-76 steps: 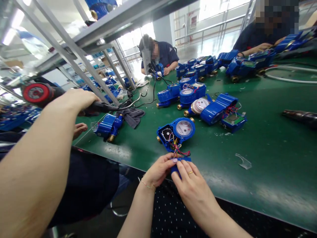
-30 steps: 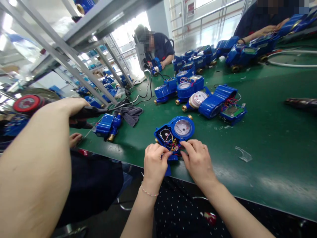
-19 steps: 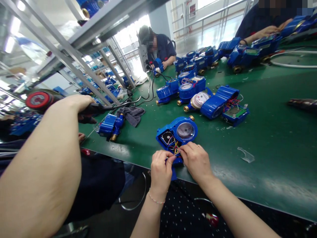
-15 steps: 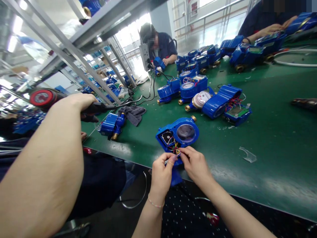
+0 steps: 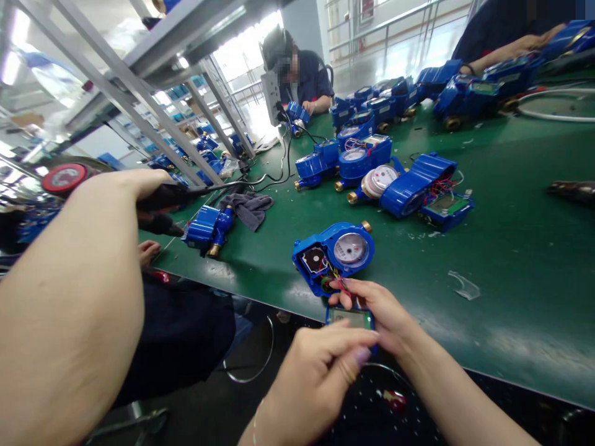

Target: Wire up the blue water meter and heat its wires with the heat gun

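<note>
A blue water meter (image 5: 320,238) lies near the table's front edge, its side box uncovered, with a round dial and coloured wires (image 5: 343,286) coming out. Below it, over the edge, a blue display cover (image 5: 351,319) with a grey screen and green board faces up. My right hand (image 5: 383,313) is closed round the cover's right side, its fingertips up against the wires. In front of the cover's lower part is my left hand (image 5: 320,371), index finger and thumb stretched towards its right corner. Motion blurs those fingers; whether they grip anything is unclear.
Several blue meters (image 5: 365,158) stand across the table's far part, one with its wired display box open. At left, a co-worker's arm (image 5: 83,272) holds a power screwdriver (image 5: 158,220) at another meter (image 5: 202,229), beside a grey cloth (image 5: 251,209). A clear plastic piece (image 5: 463,286) lies right.
My hands have parted from their pinch at the wires. The display cover now shows its screen in my right hand; my left hand has come down and nearer. The co-worker's screwdriver has moved slightly left.
</note>
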### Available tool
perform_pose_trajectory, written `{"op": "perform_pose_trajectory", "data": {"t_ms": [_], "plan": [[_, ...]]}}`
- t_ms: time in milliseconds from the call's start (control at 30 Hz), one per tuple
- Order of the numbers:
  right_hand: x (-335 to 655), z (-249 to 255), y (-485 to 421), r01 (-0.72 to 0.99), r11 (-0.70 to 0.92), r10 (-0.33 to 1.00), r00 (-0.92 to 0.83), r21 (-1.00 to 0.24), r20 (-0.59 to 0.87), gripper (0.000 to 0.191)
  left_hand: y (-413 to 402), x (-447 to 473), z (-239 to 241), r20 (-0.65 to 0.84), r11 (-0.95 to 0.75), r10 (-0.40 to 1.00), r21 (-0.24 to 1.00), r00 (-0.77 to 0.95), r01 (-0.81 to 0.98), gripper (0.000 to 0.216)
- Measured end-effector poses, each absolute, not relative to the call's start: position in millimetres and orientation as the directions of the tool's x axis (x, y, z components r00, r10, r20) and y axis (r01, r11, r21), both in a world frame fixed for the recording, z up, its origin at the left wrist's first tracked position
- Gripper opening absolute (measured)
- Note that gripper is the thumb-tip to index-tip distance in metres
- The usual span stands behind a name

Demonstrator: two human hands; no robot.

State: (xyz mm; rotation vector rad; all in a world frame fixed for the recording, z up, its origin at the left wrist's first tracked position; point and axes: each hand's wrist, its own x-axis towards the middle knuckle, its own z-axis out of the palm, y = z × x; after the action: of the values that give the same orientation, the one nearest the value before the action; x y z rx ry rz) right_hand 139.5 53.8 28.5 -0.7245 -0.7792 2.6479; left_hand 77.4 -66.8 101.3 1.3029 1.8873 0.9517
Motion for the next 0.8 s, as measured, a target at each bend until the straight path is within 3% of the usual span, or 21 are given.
{"op": "perform_pose_trajectory", "data": {"t_ms": [100,167,233,467,567,667,800], "plan": [[142.4,31.5,58.6,-0.114,-0.924,0.272,-0.867,-0.365,-0.419,0.015,-60.3,51.6,86.2,0.023,0.359,0.726,0.84,-0.688,0.407,0.028],[142.5,34.1,59.9,-0.043,-0.955,0.181,-0.867,-0.293,-0.464,0.018,-53.0,39.4,70.2,-0.034,0.367,0.693,0.877,-0.72,0.312,0.029],[141.1,36.3,58.6,0.021,-0.96,0.129,-0.852,-0.28,-0.507,0.021,-46.2,34.5,56.3,-0.123,0.343,0.752,0.912,-0.648,0.224,0.03],[139.7,26.3,42.5,0.033,-0.839,0.285,-0.823,-0.542,-0.492,0.026,-37.2,34.7,53.2,-0.252,0.321,0.831,0.945,-0.496,0.057,0.033],[143.2,17.8,39.7,0.057,-0.766,0.308,-0.841,-0.641,-0.444,0.032,-36.1,30.6,58.9,-0.326,0.398,0.849,0.912,-0.417,0.098,0.029],[147.0,13.4,41.6,0.025,-0.678,0.399,-0.827,-0.735,-0.396,0.039,-35.0,26.8,61.3,-0.309,0.407,0.84,0.902,-0.447,0.141,0.019],[149.8,13.8,46.4,0.024,-0.592,0.472,-0.8,-0.806,-0.371,0.044,-35.9,23.5,61.9,-0.267,0.22,0.806,0.964,-0.528,-0.151,0.009]]}}
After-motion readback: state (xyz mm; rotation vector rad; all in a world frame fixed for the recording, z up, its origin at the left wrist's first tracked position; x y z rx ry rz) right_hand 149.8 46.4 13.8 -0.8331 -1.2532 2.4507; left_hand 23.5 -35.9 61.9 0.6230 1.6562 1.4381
